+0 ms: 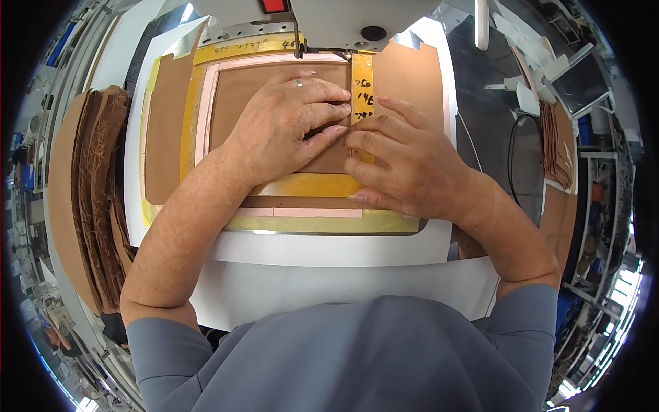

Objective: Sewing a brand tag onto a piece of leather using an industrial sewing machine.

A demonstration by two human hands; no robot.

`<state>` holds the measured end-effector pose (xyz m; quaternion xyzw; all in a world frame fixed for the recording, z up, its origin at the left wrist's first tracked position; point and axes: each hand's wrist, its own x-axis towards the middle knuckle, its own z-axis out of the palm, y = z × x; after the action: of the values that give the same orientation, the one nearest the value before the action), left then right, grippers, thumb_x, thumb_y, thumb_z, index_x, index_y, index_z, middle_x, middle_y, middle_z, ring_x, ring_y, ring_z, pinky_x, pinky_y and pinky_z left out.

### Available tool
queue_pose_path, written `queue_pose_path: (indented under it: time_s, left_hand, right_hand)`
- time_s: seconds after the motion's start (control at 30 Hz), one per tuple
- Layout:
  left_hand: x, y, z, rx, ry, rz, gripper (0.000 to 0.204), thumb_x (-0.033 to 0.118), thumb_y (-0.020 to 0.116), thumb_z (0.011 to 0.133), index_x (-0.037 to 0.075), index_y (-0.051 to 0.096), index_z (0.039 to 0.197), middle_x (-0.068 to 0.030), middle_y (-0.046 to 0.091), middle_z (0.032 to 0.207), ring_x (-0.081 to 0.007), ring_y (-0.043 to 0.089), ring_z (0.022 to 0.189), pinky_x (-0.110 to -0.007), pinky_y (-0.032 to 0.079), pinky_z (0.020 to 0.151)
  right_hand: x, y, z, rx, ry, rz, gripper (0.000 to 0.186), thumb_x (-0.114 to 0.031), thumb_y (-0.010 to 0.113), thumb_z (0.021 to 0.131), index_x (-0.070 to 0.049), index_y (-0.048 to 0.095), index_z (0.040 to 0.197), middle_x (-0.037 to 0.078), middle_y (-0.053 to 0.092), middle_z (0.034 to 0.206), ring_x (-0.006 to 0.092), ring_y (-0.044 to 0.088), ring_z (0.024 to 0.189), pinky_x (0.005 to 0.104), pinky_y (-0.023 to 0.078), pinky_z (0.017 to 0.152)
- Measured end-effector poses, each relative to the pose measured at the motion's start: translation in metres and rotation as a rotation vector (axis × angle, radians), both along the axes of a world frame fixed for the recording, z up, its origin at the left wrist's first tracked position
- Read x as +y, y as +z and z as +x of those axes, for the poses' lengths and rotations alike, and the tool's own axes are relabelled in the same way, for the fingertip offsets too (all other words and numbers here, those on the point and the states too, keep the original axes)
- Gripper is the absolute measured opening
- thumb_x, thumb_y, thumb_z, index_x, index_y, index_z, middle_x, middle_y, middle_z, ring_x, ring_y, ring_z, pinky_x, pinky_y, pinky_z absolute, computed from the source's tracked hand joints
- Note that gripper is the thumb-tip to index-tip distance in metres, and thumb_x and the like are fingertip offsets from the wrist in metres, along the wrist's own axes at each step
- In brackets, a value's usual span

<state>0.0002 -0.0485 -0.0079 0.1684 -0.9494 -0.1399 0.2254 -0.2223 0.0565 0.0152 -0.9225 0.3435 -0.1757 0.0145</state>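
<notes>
Brown fabric (274, 77) lies inside a yellow-edged template frame (295, 185) with pale pink strips along its inner edges. Flat on this fabric, fingers stretched toward the frame's right strip, rests my left hand (292, 123); a ring is on one finger. My right hand (405, 154) lies across the right yellow strip with its fingers apart, and its fingertips come close to my left thumb. What lies under the fingertips is hidden. Just beyond both hands, the sewing machine's presser foot (348, 56) stands at the frame's upper right corner.
The grey machine head (364, 24) overhangs the far side. A white board (329, 250) lies under the template. Stacked brown fabric pieces with frayed edges (96, 199) stand at the left. At the right are another brown stack (557, 144) and a black cable (511, 158).
</notes>
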Motion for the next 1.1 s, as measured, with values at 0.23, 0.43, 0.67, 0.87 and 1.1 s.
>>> queue_pose_path:
  time_s: [0.23,0.43,0.67,0.87,1.1]
  left_hand:
    - [0.008,0.001,0.001,0.016,0.016,-0.042,0.035,0.019,0.078,0.082,0.007,0.072,0.114,-0.0053,0.068,0.128,-0.0226,0.063,0.121,-0.046,0.042,0.111]
    - [0.008,0.004,0.000,-0.014,0.041,-0.052,0.036,0.022,0.079,0.081,0.009,0.072,0.115,-0.0035,0.067,0.130,-0.0216,0.061,0.123,-0.047,0.038,0.114]
    - [0.009,0.002,0.001,-0.006,0.060,-0.051,0.036,0.023,0.079,0.081,0.012,0.072,0.114,-0.0016,0.067,0.129,-0.0218,0.062,0.122,-0.046,0.037,0.112]
    - [0.008,0.000,-0.001,0.002,0.065,-0.026,0.036,0.017,0.078,0.080,0.012,0.072,0.115,-0.0016,0.067,0.130,-0.0216,0.060,0.126,-0.045,0.035,0.113]
    - [0.006,0.004,0.003,-0.015,0.030,-0.079,0.038,0.012,0.075,0.080,0.011,0.071,0.118,-0.0039,0.066,0.132,-0.0235,0.059,0.129,-0.046,0.034,0.114]
  right_hand:
    - [0.001,0.000,-0.006,-0.044,0.028,-0.020,0.036,-0.039,0.078,0.075,-0.012,0.065,0.096,0.005,0.063,0.109,0.0257,0.060,0.113,0.0521,0.044,0.109]
    - [-0.007,0.003,-0.012,-0.149,0.023,0.111,0.018,-0.020,0.071,0.082,-0.012,0.065,0.096,0.005,0.062,0.107,0.0264,0.059,0.105,0.0463,0.044,0.099]
    - [-0.008,0.003,-0.001,-0.159,0.043,0.145,0.012,-0.016,0.069,0.079,-0.012,0.064,0.089,0.005,0.060,0.102,0.0244,0.058,0.102,0.0413,0.044,0.090]
    - [-0.014,0.001,0.002,-0.156,0.084,0.106,0.010,-0.016,0.069,0.079,-0.012,0.062,0.084,0.004,0.059,0.100,0.0223,0.057,0.101,0.0408,0.045,0.091]
    - [-0.010,-0.003,0.000,-0.139,0.079,0.090,0.017,-0.019,0.074,0.078,-0.011,0.063,0.088,0.003,0.060,0.100,0.0221,0.059,0.104,0.0408,0.046,0.096]
